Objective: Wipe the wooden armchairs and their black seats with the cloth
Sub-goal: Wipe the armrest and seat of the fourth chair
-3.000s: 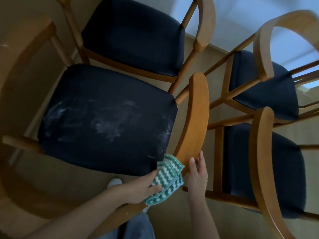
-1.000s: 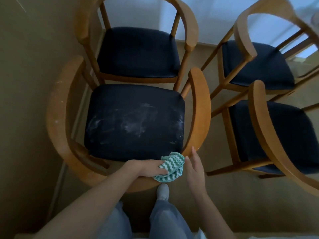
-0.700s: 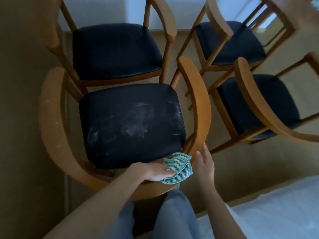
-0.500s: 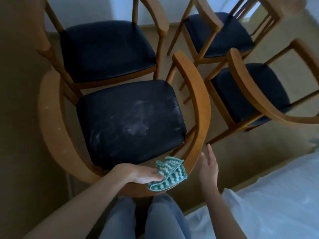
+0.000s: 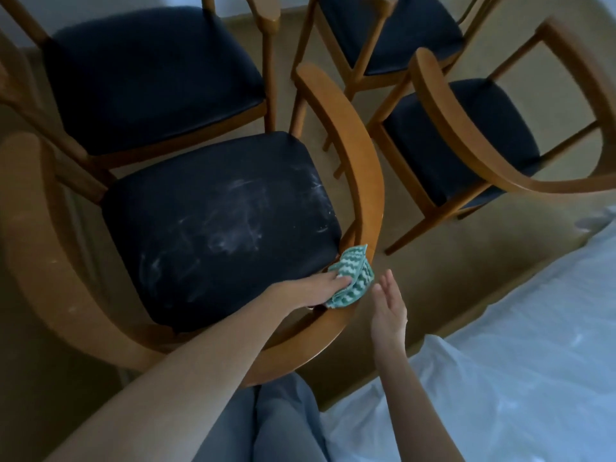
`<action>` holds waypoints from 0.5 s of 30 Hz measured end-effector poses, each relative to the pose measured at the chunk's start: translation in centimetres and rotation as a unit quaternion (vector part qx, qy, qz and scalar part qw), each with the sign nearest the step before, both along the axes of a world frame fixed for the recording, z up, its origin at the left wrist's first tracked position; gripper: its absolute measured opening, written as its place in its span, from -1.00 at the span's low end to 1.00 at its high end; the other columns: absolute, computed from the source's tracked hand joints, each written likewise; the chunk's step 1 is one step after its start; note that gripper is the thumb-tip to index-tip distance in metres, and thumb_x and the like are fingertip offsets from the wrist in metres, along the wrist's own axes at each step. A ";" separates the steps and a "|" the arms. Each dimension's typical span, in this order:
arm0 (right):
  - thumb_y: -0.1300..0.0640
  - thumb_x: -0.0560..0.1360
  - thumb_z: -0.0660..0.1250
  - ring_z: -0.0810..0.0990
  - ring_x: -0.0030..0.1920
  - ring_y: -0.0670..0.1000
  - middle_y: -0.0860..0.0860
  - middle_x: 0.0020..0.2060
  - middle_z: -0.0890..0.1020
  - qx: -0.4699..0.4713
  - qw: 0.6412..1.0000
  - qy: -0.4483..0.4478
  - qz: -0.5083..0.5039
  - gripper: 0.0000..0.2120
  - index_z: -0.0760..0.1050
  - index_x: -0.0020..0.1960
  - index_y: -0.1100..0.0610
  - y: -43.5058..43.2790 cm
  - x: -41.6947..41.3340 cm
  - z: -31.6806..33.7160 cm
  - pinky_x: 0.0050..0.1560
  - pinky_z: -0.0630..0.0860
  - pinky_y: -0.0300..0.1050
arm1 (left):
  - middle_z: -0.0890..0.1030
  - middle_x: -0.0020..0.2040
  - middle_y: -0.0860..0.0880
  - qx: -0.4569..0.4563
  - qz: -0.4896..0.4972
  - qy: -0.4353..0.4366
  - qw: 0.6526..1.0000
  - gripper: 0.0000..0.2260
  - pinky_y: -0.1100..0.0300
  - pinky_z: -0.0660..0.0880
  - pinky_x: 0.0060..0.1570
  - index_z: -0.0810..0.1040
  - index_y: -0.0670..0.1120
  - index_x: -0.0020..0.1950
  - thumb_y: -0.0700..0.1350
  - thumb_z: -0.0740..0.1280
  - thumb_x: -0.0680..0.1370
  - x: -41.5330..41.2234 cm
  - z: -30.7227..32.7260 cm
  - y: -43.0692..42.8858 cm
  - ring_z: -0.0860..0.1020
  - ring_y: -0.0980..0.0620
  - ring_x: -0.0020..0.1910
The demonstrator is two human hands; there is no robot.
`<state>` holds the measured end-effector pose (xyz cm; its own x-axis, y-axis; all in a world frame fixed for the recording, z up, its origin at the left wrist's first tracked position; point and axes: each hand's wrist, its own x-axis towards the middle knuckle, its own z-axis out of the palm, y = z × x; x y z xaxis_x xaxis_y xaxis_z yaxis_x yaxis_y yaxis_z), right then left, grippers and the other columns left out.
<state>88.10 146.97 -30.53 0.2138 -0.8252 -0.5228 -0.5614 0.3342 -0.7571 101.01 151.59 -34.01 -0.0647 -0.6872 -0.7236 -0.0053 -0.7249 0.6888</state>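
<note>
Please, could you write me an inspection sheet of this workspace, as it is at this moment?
Surface: nearest black seat shows whitish smears across its middle and right side.
Job's things: green-and-white cloth lies on the curved wooden rail by the seat's near right corner; far-left armchair, far-right armchair and near-right armchair stand beyond, no smears visible.
Clutter: nothing seen.
Grips: left grip holds the cloth against the rail; right grip open, beside the rail, holding nothing.
Cables: nothing seen.
Surroundings: tan floor; white sheet at lower right.
</note>
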 end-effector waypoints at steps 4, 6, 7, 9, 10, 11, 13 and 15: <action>0.08 0.64 0.07 0.30 0.38 -0.10 -0.07 0.42 0.33 0.000 0.999 -0.007 0.032 -0.56 0.14 0.50 0.04 -0.7 0.1 -0.4 0.22 0.26 -0.23 | 0.25 0.49 -0.06 -0.009 0.050 -0.009 0.999 -0.47 0.01 0.22 0.42 -0.04 0.01 0.56 0.07 0.06 0.64 -0.3 0.5 -3.6 0.30 -0.04 0.42; 0.09 0.64 0.08 0.28 0.42 -0.07 -0.06 0.44 0.31 -0.003 1.000 -0.008 0.021 -0.56 0.14 0.50 0.04 -0.7 0.0 -0.8 0.23 0.25 -0.24 | 0.23 0.50 -0.07 -0.026 0.054 -0.019 0.998 -0.47 0.06 0.21 0.41 -0.07 -0.01 0.56 0.01 0.08 0.64 -0.3 0.5 -4.2 0.28 -0.04 0.43; 0.08 0.64 0.08 0.26 0.43 -0.04 -0.05 0.45 0.30 -0.004 1.000 -0.002 0.014 -0.56 0.14 0.50 0.03 -0.6 -0.1 -0.9 0.25 0.24 -0.22 | 0.23 0.50 -0.06 -0.033 0.052 -0.012 0.998 -0.47 0.08 0.22 0.40 -0.07 0.00 0.56 0.00 0.09 0.64 -0.4 0.5 -4.2 0.28 -0.04 0.43; 0.08 0.63 0.09 0.25 0.44 -0.03 -0.05 0.45 0.29 -0.001 1.000 0.000 -0.001 -0.55 0.13 0.50 0.03 -0.1 -0.3 -1.1 0.29 0.24 -0.18 | 0.24 0.49 -0.05 -0.030 0.032 -0.011 0.999 -0.48 0.10 0.22 0.37 -0.05 0.01 0.55 0.03 0.08 0.64 -0.5 0.1 -3.6 0.29 -0.04 0.42; 0.09 0.63 0.09 0.26 0.44 -0.03 -0.04 0.45 0.30 -0.004 1.000 0.002 -0.011 -0.55 0.13 0.50 0.02 0.3 -0.4 -1.2 0.30 0.24 -0.17 | 0.24 0.49 -0.05 -0.023 0.009 -0.020 0.999 -0.47 0.09 0.22 0.39 -0.04 0.01 0.55 0.06 0.08 0.64 -0.6 -0.2 -3.1 0.29 -0.05 0.42; 0.09 0.63 0.08 0.26 0.44 -0.03 -0.04 0.44 0.31 -0.007 1.000 0.009 -0.019 -0.55 0.14 0.50 0.02 0.7 -0.5 -1.2 0.29 0.23 -0.18 | 0.23 0.50 -0.05 -0.020 -0.019 -0.033 0.999 -0.43 0.05 0.21 0.41 -0.04 0.01 0.55 0.14 0.08 0.61 -0.6 -0.6 -2.5 0.27 -0.06 0.43; 0.09 0.63 0.08 0.26 0.43 -0.03 -0.03 0.44 0.31 -0.014 0.999 0.023 -0.034 -0.55 0.13 0.50 0.03 1.9 -0.6 -1.2 0.27 0.22 -0.20 | 0.18 0.52 -0.02 -0.020 -0.064 -0.054 0.996 -0.24 -0.06 0.20 0.42 -0.07 0.10 0.55 0.38 0.05 0.44 -0.6 -1.2 -1.2 0.22 -0.08 0.46; 0.09 0.63 0.08 0.26 0.43 -0.04 -0.03 0.44 0.31 -0.028 0.998 0.039 -0.039 -0.56 0.14 0.50 0.04 3.4 -0.5 -1.2 0.33 0.22 -0.16 | 0.14 0.54 -0.02 -0.018 -0.103 -0.061 0.993 -0.13 -0.10 0.20 0.41 -0.06 0.14 0.54 0.49 0.00 0.31 -0.3 -1.4 0.1 0.20 -0.09 0.47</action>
